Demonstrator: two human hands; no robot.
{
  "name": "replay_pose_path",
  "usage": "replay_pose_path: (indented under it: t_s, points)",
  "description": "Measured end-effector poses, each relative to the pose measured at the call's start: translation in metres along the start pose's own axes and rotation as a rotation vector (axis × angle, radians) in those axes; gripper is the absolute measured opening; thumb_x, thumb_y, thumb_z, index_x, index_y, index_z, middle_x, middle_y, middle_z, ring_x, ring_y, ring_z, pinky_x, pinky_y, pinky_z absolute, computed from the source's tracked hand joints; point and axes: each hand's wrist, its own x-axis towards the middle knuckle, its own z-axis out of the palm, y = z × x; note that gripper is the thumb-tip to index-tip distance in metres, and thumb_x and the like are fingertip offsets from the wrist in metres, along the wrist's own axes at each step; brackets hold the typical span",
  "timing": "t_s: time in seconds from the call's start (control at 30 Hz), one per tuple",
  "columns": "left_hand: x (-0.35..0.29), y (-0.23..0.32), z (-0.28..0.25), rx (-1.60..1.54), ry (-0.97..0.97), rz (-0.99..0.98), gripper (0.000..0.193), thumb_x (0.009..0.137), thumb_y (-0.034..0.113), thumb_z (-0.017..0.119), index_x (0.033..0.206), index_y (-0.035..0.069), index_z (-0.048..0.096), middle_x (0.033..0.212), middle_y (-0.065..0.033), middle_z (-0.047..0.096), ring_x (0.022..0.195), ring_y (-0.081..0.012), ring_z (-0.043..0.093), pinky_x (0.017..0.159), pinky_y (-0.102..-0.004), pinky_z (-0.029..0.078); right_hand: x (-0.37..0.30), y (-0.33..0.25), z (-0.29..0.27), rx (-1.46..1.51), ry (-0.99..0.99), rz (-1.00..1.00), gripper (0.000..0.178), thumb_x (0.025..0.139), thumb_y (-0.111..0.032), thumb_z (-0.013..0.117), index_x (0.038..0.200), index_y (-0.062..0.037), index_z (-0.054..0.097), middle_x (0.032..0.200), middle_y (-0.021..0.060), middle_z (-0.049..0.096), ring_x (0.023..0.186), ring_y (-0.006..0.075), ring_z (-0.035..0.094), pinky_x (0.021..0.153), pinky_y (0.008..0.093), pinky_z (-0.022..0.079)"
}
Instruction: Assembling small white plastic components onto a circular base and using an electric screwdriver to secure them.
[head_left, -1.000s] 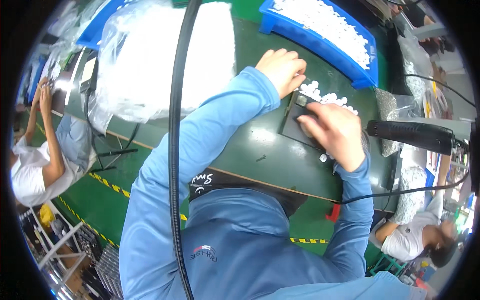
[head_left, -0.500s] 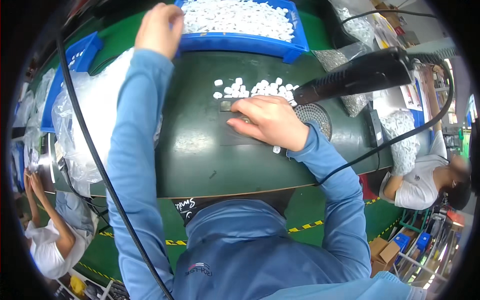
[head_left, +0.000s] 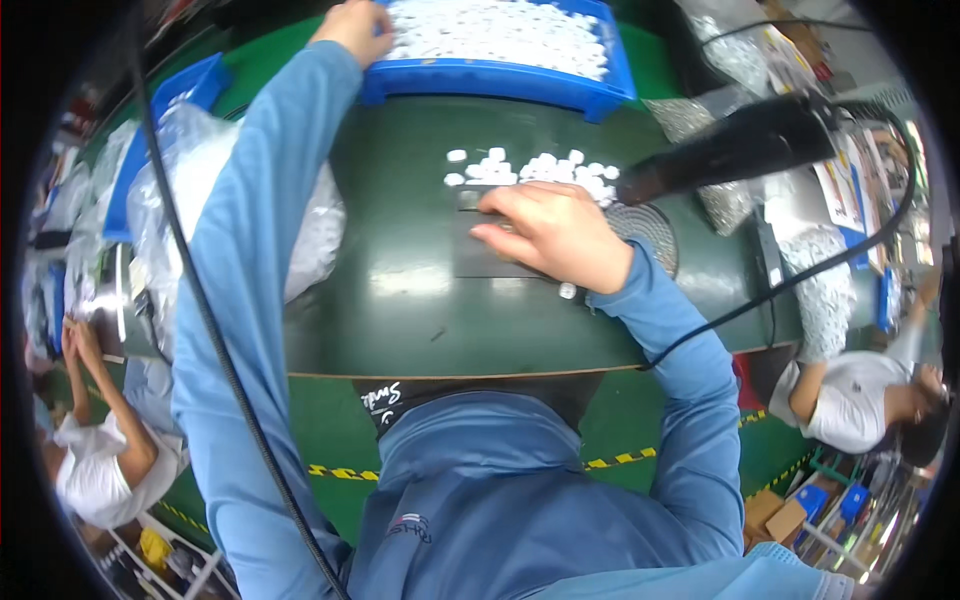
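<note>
Presently, tabletop stretches between left hand at edge of bin and right hand over plate; their grip I cannot tell.

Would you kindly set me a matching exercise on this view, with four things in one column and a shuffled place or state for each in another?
Column one
1. Left hand
2. Right hand
3. Blue bin
4. Yellow-and-black tape

Column two
A. Over the dark plate
B. Holding many small white pieces
C. On the green floor
D. At the bin's left end

Pairs: 1-D; 2-A; 3-B; 4-C
</note>
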Motion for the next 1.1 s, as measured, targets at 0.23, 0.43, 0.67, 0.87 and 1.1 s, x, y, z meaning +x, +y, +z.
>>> replay_pose_path:
  t_s: [0.23,0.43,0.67,0.87,1.1]
  points:
    - [0.003,-0.037,-0.065,0.043,0.237,-0.121,0.022,0.077,0.020,0.072,0.091,0.003,0.072,0.095,-0.0205,0.065,0.093,-0.0376,0.064,0.085,-0.0449,0.053,0.001,-0.004,-0.004,0.057,0.006,0.023,0.021,0.084,-0.021,0.077,0.096,-0.0071,0.068,0.064,0.0056,0.055,0.057,0.0219,0.057,0.055,0.0357,0.046]
    - [-0.053,-0.181,-0.116,0.549,0.025,-0.396,0.062,0.086,0.052,0.069,0.122,0.002,0.067,0.128,-0.0229,0.063,0.118,-0.0385,0.061,0.099,-0.0428,0.049,0.000,0.001,-0.002,0.074,0.020,0.041,0.021,0.084,-0.022,0.077,0.095,-0.0075,0.067,0.061,0.0049,0.052,0.057,0.0218,0.056,0.054,0.0357,0.045]
    - [-0.150,-0.230,-0.091,0.446,-0.276,-0.721,0.091,0.082,0.059,0.071,0.141,-0.006,0.048,0.137,-0.0288,0.056,0.126,-0.0396,0.057,0.108,-0.0423,0.043,0.001,-0.002,-0.006,0.039,-0.065,0.081,0.023,0.089,-0.028,0.071,0.097,-0.0087,0.064,0.077,0.0096,0.067,0.071,0.0301,0.067,0.062,0.0408,0.054]
    - [-0.172,-0.256,-0.084,0.502,-0.222,-0.623,0.058,0.083,0.018,0.071,0.136,0.001,0.055,0.133,-0.0255,0.060,0.122,-0.0400,0.059,0.105,-0.0441,0.046,0.004,-0.003,-0.006,0.050,-0.078,0.080,0.022,0.089,-0.029,0.071,0.096,-0.0088,0.063,0.077,0.0097,0.068,0.071,0.0299,0.067,0.062,0.0404,0.054]
    - [-0.180,-0.248,-0.084,0.491,-0.120,-0.640,0.049,0.081,0.010,0.065,0.130,0.002,0.061,0.124,-0.0267,0.064,0.115,-0.0428,0.062,0.101,-0.0460,0.049,0.003,-0.003,-0.001,0.077,0.022,0.026,0.020,0.085,-0.021,0.076,0.095,-0.0078,0.066,0.058,0.0042,0.046,0.053,0.0197,0.052,0.052,0.0355,0.042]
